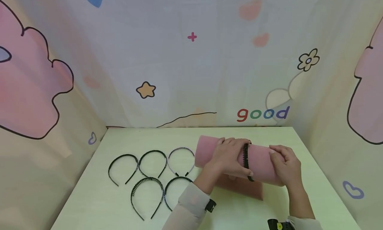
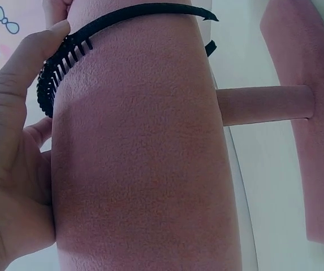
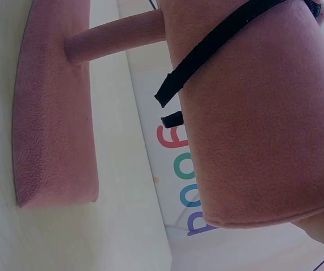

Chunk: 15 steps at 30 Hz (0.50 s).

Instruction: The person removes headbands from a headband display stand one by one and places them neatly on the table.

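A pink plush headband stand (image 1: 263, 160) has a padded roll on a short post (image 2: 266, 105) above a flat base (image 1: 245, 188). One black toothed headband (image 1: 245, 156) sits around the roll, its two free ends (image 3: 170, 90) showing on the post side in the right wrist view. My left hand (image 1: 231, 156) arches over the roll and holds the headband, thumb and fingertips at its two sides. With my right hand (image 1: 288, 165) I grip the right end of the roll; most of that hand is hidden in the right wrist view.
Several headbands lie on the pale table (image 1: 98, 200) left of the stand, among them a black one (image 1: 152, 151) and a light purple one (image 1: 181, 148). A printed curtain (image 1: 179, 63) hangs behind the table and at both sides.
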Each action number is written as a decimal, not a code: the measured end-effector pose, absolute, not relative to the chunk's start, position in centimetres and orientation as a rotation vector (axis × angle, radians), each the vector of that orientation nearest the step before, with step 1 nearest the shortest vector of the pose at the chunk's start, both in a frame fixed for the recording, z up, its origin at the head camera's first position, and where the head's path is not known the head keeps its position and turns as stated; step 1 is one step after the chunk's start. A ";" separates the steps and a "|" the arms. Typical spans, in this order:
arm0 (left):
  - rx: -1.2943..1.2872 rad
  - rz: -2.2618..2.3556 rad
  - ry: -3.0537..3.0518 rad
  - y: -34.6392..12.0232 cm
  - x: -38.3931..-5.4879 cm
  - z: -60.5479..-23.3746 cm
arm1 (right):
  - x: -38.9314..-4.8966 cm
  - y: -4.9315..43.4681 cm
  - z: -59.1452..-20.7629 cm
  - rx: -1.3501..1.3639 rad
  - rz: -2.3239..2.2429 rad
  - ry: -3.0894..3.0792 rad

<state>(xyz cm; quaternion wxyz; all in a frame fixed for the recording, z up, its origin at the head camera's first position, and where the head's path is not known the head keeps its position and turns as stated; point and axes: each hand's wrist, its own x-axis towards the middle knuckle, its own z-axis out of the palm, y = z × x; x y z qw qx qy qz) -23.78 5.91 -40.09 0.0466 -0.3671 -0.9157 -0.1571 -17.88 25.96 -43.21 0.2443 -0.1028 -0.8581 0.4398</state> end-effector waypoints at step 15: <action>-1.104 -0.613 -2.778 5.6 -23.9 -40.1 | -17.8 26.1 -43.2 -0.262 1.196 -2.335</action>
